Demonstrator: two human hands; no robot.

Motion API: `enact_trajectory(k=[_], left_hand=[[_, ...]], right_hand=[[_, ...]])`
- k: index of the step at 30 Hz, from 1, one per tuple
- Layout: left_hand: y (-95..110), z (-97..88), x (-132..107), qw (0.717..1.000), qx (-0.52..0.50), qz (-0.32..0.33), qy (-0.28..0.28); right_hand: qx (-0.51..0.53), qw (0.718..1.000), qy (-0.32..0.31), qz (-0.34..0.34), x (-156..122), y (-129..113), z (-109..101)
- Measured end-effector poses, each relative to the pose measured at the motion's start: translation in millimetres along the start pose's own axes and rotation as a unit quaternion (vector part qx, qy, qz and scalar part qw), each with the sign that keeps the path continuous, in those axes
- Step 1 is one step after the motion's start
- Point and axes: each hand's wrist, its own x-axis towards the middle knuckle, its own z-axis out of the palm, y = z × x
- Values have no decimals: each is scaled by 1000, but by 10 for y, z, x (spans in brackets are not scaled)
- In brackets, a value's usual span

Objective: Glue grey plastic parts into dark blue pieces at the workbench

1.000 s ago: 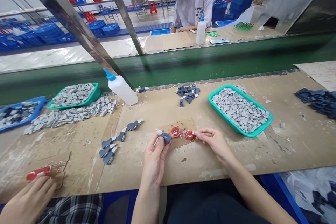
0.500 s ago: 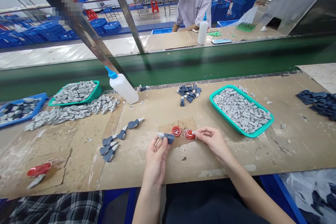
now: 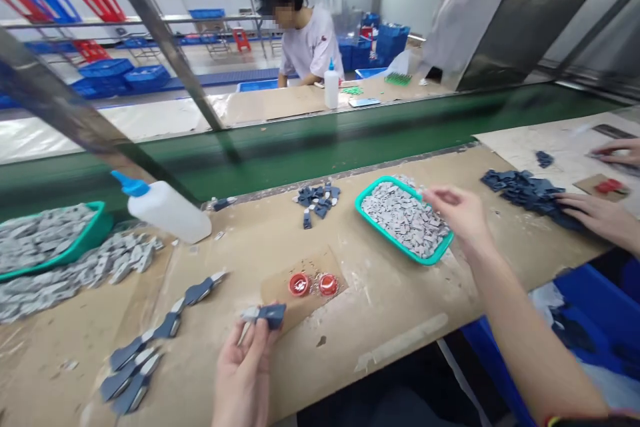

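My left hand (image 3: 245,367) pinches a dark blue piece with a grey tip (image 3: 265,313) just above the cardboard-covered bench. My right hand (image 3: 457,210) is stretched out over the right rim of the teal tray (image 3: 397,243) of small grey parts, thumb and forefinger curled together; whether they hold anything is too small to see. Two red caps (image 3: 313,285) sit on a cardboard scrap between the hands. A row of assembled blue-and-grey pieces (image 3: 155,337) lies to the left of my left hand.
A white glue bottle with a blue nozzle (image 3: 163,210) lies at the back left beside loose grey parts (image 3: 75,270) and another teal tray (image 3: 85,240). Blue pieces (image 3: 316,197) sit mid-bench. Another person's hands (image 3: 600,213) rest on a blue pile (image 3: 525,190) at right. A green conveyor (image 3: 320,140) runs behind.
My right hand left the red caps and reached right to the teal tray. The view swung right, bringing a neighbour's hands into sight. My left hand kept hold of the blue piece.
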Motion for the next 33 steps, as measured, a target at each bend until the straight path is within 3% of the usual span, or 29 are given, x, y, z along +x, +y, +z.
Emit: enact_trajectory(k=[1, 4, 7, 12, 16, 18, 27, 30, 33], left_hand=[[21, 2, 14, 1000, 1, -2, 3], [69, 28, 23, 1000, 9, -3, -6], [74, 55, -5, 1000, 11, 10, -9], [11, 44, -63, 1000, 17, 11, 2], [14, 20, -70, 1000, 30, 2, -2], [36, 22, -58, 999, 34, 13, -6], [-30, 26, -102, 999, 8, 23, -21], [-64, 3, -138, 999, 0, 19, -30], [-75, -15, -153, 999, -10, 20, -44]], right_hand=[[-42, 998, 44, -20, 267, 64, -106], [-124, 992, 14, -1, 894, 284, -191], [-166, 985, -41, 8, 1118, 411, -98], [-243, 966, -83, -40, 883, 323, -232], [-396, 902, -134, -112, 654, 246, -339], [-442, 875, -145, -134, 594, 262, -308], [-506, 837, -110, -178, 325, 489, -113], [-498, 843, -72, -189, 217, 457, -111], [-382, 907, -62, -165, 4, 275, -58]])
